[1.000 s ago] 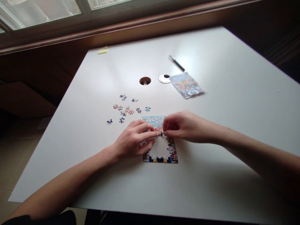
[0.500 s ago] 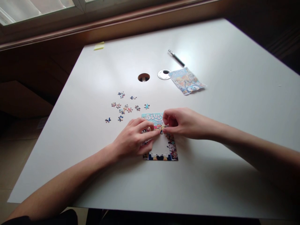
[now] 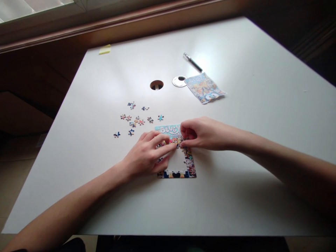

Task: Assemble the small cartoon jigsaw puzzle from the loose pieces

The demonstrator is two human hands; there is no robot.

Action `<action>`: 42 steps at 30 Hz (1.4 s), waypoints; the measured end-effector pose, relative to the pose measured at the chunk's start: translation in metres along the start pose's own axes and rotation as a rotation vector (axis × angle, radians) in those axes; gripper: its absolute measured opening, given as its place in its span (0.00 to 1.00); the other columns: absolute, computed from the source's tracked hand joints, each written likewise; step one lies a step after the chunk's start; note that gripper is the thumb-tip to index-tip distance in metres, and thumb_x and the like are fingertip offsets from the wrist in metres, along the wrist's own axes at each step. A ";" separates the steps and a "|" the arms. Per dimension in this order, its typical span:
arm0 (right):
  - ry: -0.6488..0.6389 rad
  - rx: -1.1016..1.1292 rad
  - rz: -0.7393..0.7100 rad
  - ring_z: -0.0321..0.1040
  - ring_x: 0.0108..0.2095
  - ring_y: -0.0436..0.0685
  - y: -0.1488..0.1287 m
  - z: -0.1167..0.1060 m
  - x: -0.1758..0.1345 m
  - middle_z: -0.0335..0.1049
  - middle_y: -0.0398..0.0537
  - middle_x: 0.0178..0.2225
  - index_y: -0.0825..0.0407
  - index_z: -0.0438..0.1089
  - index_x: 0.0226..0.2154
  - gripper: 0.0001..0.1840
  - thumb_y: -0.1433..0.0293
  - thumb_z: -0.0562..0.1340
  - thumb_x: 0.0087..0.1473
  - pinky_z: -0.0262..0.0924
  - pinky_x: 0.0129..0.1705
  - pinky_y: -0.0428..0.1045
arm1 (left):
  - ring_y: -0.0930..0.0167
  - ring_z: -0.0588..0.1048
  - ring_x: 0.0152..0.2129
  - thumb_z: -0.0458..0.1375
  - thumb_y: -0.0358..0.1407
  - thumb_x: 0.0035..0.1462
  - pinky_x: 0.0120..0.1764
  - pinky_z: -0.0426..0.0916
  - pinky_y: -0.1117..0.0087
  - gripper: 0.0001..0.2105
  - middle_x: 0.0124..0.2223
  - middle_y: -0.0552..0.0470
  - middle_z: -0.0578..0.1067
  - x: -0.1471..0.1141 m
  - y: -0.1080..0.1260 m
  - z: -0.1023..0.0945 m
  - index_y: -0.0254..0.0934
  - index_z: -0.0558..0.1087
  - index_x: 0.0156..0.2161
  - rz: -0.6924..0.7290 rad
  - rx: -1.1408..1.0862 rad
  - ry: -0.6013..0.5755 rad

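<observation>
A small jigsaw puzzle (image 3: 176,174) lies flat on the white table, its frame joined along the top, sides and bottom around a bare white middle. My left hand (image 3: 149,152) rests over its left side, fingers spread, the index fingertip pressing near a dark puzzle piece (image 3: 178,145) below the title. At the upper right of the puzzle, my right hand (image 3: 203,133) is closed in a pinch at that same piece, thumb tip almost meeting the left index finger. Both hands cover parts of the puzzle's sides.
Several loose puzzle pieces (image 3: 136,121) lie scattered to the upper left. Beyond are a round cable hole (image 3: 156,85), its metal cover (image 3: 179,81), a creased picture sheet (image 3: 206,87) and a black pen (image 3: 193,62). A yellow sticky note (image 3: 105,49) marks the far left corner.
The whole view has shifted slightly, so the table's contents sit a little further left and up. Both hands stay at the same spot on the puzzle, with barely any finger movement.
</observation>
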State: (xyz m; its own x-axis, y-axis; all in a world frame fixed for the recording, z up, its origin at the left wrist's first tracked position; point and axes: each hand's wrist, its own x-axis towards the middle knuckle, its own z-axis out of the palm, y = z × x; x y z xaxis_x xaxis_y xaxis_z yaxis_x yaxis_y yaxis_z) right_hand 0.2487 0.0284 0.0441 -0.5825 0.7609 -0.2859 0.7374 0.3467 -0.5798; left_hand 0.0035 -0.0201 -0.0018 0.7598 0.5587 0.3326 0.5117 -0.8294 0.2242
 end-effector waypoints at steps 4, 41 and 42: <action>0.008 0.014 0.010 0.60 0.24 0.50 0.000 0.000 0.002 0.68 0.40 0.24 0.50 0.67 0.27 0.10 0.61 0.64 0.50 0.50 0.26 0.46 | 0.62 0.68 0.47 0.58 0.32 0.59 0.49 0.66 0.58 0.17 0.50 0.46 0.74 0.000 0.000 0.000 0.41 0.71 0.54 -0.002 0.000 -0.003; 0.063 0.000 -0.058 0.62 0.26 0.50 0.004 0.001 0.004 0.71 0.42 0.28 0.49 0.72 0.34 0.07 0.64 0.62 0.52 0.51 0.29 0.46 | 0.71 0.73 0.35 0.55 0.30 0.63 0.40 0.70 0.68 0.04 0.37 0.51 0.76 0.052 0.009 -0.019 0.37 0.72 0.37 -0.171 -0.509 -0.157; 0.067 0.000 -0.058 0.62 0.26 0.50 0.005 0.001 0.005 0.71 0.43 0.28 0.49 0.72 0.34 0.07 0.64 0.62 0.52 0.50 0.28 0.46 | 0.72 0.73 0.33 0.55 0.31 0.63 0.37 0.70 0.69 0.04 0.36 0.51 0.77 0.053 0.005 -0.027 0.37 0.73 0.38 -0.216 -0.572 -0.144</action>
State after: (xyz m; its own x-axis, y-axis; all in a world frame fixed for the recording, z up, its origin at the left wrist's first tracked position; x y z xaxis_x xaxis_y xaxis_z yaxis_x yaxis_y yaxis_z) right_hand 0.2494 0.0330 0.0390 -0.6000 0.7746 -0.1999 0.7032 0.3914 -0.5936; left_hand 0.0355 0.0054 0.0419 0.7303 0.6747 0.1074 0.3939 -0.5443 0.7407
